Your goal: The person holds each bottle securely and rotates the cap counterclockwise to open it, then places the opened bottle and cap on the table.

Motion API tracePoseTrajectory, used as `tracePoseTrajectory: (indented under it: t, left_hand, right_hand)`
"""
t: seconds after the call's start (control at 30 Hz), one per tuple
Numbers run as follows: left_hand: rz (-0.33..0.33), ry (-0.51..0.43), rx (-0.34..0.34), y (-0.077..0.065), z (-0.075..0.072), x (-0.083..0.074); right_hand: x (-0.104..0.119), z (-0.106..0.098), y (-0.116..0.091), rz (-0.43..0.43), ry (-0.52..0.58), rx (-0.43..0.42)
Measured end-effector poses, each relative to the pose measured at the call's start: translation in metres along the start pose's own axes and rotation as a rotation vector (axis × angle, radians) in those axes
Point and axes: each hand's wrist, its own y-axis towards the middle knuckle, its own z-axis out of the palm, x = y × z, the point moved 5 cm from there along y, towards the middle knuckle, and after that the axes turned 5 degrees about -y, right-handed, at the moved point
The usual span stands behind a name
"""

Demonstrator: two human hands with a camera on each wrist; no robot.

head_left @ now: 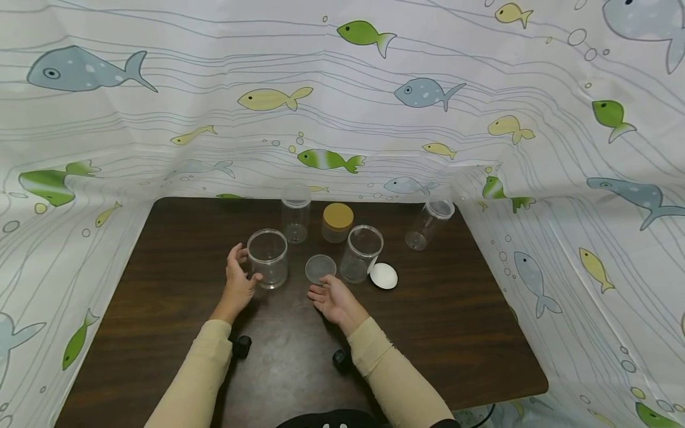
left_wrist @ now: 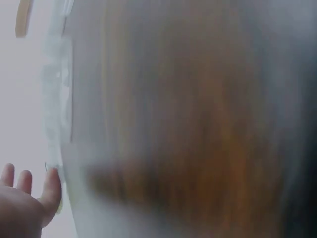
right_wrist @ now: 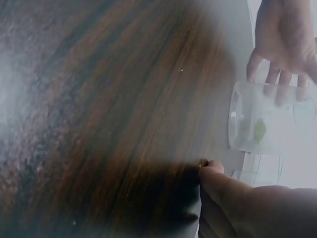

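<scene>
In the head view my left hand [head_left: 239, 284] curves around the left side of a wide clear jar [head_left: 269, 274], with the thumb in front at its wall. The right wrist view shows the left hand's fingers [right_wrist: 272, 74] spread, partly behind the clear jar [right_wrist: 270, 119]. My right hand [head_left: 336, 302] is turned partly palm up over the table, fingers loosely bent. Its thumb overlaps the near edge of a round translucent lid [head_left: 320, 268]. The left wrist view is blurred, with the left hand [left_wrist: 29, 206] at its lower left.
Behind are a tall clear jar [head_left: 296, 220] with a whitish lid and a small jar with a yellow lid [head_left: 338, 217]. To the right stand an uncovered clear jar [head_left: 357, 261], a white disc [head_left: 383, 276] and a tilted lidded jar [head_left: 428, 226]. A fish-print curtain [head_left: 342, 77] surrounds the brown table [head_left: 455, 333].
</scene>
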Motion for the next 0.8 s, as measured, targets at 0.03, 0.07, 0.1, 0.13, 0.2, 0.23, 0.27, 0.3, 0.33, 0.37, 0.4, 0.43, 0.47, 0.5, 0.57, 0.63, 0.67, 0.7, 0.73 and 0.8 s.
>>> tracePoseTrajectory:
  t: [0.03,0.07,0.1,0.13,0.2,0.23,0.27,0.3,0.33,0.37,0.4,0.43,0.47,0.5,0.57,0.63,0.67,0.7,0.73,0.8]
  left_hand:
    - [0.011,-0.019,0.001,0.001,-0.003,-0.001]
    - [0.015,-0.039,-0.003,0.001,-0.006,-0.002]
    - [0.012,-0.057,-0.006,0.002,-0.01,-0.002]
    - [0.01,-0.071,-0.011,0.004,-0.014,-0.003]
    - [-0.011,-0.082,-0.013,0.008,-0.021,-0.004]
    - [-0.018,-0.078,-0.023,0.011,-0.024,-0.005]
    - [-0.021,-0.066,-0.032,0.015,-0.027,-0.007]
    - [-0.026,-0.048,-0.031,0.019,-0.029,-0.008]
    - [-0.035,-0.031,-0.033,0.024,-0.031,-0.009]
    - [-0.045,-0.011,-0.033,0.029,-0.033,-0.01]
    - [-0.053,0.003,-0.037,0.034,-0.035,-0.011]
    - [-0.067,0.017,-0.032,0.04,-0.036,-0.012]
    - [-0.083,0.03,-0.028,0.045,-0.038,-0.013]
    - [-0.102,0.052,-0.023,0.05,-0.039,-0.013]
    - [-0.127,0.09,-0.011,0.061,-0.043,-0.015]
    - [-0.139,0.13,0.021,0.071,-0.046,-0.018]
    - [-0.139,0.155,0.043,0.076,-0.047,-0.02]
    - [-0.137,0.177,0.069,0.081,-0.047,-0.023]
    - [-0.133,0.189,0.097,0.085,-0.047,-0.026]
    - [-0.127,0.216,0.149,0.094,-0.045,-0.032]
  right_hand:
    - [0.0,-0.001,0.0,-0.001,-0.008,0.002]
    - [0.0,-0.001,0.0,-0.003,-0.02,0.003]
    - [0.0,-0.002,0.0,-0.002,-0.023,0.003]
    - [0.0,-0.002,0.0,-0.002,-0.027,0.003]
    - [0.0,-0.003,0.0,-0.002,-0.033,0.005]
    - [0.0,-0.003,0.0,-0.002,-0.035,0.007]
    - [0.0,-0.003,0.0,-0.003,-0.036,0.008]
    - [0.0,-0.004,0.0,-0.002,-0.034,0.008]
    - [0.0,-0.004,-0.001,-0.002,-0.034,0.01]
    - [0.0,-0.004,-0.001,-0.001,-0.032,0.012]
    - [0.0,-0.004,-0.001,-0.002,-0.034,0.016]
    - [0.0,-0.005,-0.001,-0.003,-0.033,0.018]
    - [0.0,-0.005,-0.001,-0.003,-0.034,0.019]
    - [0.0,-0.005,0.0,-0.002,-0.035,0.021]
    - [-0.001,-0.006,0.0,0.001,-0.038,0.023]
    - [-0.001,-0.007,0.0,0.002,-0.047,0.026]
    - [-0.001,-0.007,0.001,0.002,-0.054,0.027]
    - [-0.002,-0.007,0.001,0.005,-0.054,0.026]
    - [-0.002,-0.008,0.001,0.006,-0.054,0.025]
    - [-0.001,-0.008,0.0,0.003,-0.059,0.028]
